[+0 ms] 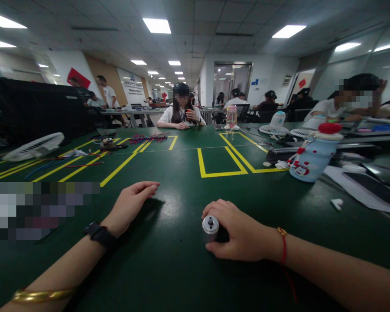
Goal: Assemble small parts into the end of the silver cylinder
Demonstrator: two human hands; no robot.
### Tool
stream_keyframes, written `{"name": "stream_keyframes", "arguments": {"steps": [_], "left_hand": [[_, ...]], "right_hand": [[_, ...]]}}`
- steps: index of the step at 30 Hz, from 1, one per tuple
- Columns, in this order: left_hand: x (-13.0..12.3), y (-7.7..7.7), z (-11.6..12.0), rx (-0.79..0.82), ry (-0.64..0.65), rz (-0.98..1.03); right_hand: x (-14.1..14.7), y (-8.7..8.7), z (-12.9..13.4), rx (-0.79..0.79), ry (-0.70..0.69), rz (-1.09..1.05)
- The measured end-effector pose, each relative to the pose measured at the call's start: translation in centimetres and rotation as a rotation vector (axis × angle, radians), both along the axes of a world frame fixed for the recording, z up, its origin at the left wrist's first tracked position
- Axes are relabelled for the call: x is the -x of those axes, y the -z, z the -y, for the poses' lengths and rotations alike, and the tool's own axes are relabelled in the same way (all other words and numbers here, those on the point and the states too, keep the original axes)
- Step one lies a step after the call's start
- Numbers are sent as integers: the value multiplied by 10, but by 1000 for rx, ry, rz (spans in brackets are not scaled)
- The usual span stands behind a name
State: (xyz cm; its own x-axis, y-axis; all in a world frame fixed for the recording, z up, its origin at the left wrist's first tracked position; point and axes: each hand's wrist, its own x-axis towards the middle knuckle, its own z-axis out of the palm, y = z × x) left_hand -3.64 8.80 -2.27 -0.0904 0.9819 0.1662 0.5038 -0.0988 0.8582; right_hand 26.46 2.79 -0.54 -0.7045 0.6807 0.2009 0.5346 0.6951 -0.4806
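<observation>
On the dark green table stands a small silver cylindrical motor point(210, 225), upright, with a dark shaft hole or stub at the middle of its top face. My right hand point(237, 229) is curled round it from the right, fingers behind and thumb in front. My left hand point(131, 203) hovers over the table to the left, apart from the motor. Its fingers are loosely stretched out with the thumb beside the index finger, and no object shows in them. The lower fingers of that hand are hidden.
Yellow tape point(224, 174) marks rectangles on the table point(182, 268). A light blue bottle point(312, 156) and a phone point(377, 190) are at right. Wires point(147, 138) and a white fan point(34, 147) lie at left. A person point(181, 108) sits opposite.
</observation>
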Motion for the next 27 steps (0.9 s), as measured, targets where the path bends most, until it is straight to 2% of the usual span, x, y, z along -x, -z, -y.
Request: {"name": "stream_keyframes", "arguments": {"steps": [4,8,11,15,20,27], "left_hand": [[-5,-3,5,-4,102,-120],[-26,-9,21,-23,319,-227],[-46,-15,38,-34,458,-257],[-71,-26,59,-58,577,-209],[-89,-37,73,-139,638,-116],[-94,-39,70,-163,593,-72]], "right_hand": [[1,0,-1,-7,0,6],[2,1,-1,-14,6,10],[2,2,-1,-28,9,10],[2,5,-1,-53,3,13],[2,10,-2,-86,-1,27],[3,10,-3,-95,1,22]]}}
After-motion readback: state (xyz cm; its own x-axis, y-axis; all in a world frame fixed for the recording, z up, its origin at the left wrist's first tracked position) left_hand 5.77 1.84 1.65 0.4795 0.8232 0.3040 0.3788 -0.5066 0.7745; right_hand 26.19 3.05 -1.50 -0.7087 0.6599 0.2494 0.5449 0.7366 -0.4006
